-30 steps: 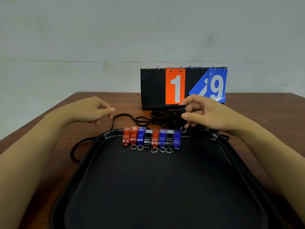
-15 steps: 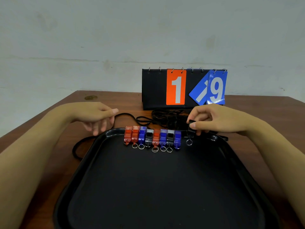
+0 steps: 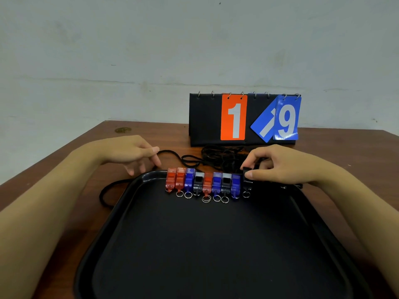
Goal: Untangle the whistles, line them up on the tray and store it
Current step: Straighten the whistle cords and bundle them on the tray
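A large black tray (image 3: 216,255) lies on the wooden table in front of me. Along its far edge stands a row of several whistles (image 3: 203,182), red, blue and black, each with a small metal ring. My right hand (image 3: 278,167) pinches a black whistle (image 3: 246,180) at the right end of that row, its ring hanging down onto the tray. My left hand (image 3: 131,154) hovers at the tray's far left corner with loosely curled fingers, touching a black lanyard cord (image 3: 172,154).
A tangle of black lanyards (image 3: 222,157) lies behind the tray. Behind it stands a black flip scoreboard (image 3: 205,119) showing an orange 1 and a blue 9. One cord loops off the tray's left side (image 3: 105,193). A pale wall rises behind the table.
My right hand has brought the black whistle down from above the lanyards to the right end of the row. My left hand has shifted slightly toward the tray corner.
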### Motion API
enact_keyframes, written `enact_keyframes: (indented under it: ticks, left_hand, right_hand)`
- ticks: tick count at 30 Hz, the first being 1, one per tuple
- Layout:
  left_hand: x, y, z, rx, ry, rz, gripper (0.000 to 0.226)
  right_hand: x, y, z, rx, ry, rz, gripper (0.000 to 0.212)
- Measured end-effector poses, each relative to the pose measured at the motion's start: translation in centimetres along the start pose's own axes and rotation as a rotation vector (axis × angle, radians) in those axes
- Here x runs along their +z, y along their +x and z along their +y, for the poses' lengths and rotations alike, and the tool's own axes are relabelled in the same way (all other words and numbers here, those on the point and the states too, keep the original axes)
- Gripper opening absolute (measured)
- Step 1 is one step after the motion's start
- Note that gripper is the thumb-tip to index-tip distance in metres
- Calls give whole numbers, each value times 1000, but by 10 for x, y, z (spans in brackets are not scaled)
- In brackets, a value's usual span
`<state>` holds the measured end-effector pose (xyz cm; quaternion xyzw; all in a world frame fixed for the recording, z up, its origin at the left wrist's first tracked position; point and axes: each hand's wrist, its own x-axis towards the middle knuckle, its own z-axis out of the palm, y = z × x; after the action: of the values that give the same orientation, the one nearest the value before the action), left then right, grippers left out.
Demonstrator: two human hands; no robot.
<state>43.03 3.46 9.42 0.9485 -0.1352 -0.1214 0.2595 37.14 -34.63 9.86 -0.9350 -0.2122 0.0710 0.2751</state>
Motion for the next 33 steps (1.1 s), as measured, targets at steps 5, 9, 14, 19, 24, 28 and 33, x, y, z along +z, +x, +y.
enact_keyframes:
  ticks: [5, 9, 14, 19, 24, 28, 33]
  left_hand:
    - [2, 2, 2, -2, 57, 77, 44]
    - [7, 4, 3, 49, 96, 134, 41]
    - [5, 4, 7, 155, 142, 330, 37]
    - [4, -1, 17, 204, -107, 408, 38]
    - [4, -5, 23, 307, -253, 387, 39]
    - [5, -6, 26, 328, -270, 347, 33]
    - [17, -1, 28, 284, -52, 314, 28]
  right_hand:
    - [2, 3, 4, 0, -24, 24, 10]
    - [2, 4, 5, 1, -44, 3, 10]
    - [3, 6, 6, 8, -75, 15, 13]
    - [4, 7, 8, -7, -103, 27, 16]
    - [5, 8, 8, -8, -135, 12, 19]
    - [6, 10, 9, -8, -136, 12, 19]
    - [7, 10, 9, -12, -133, 6, 20]
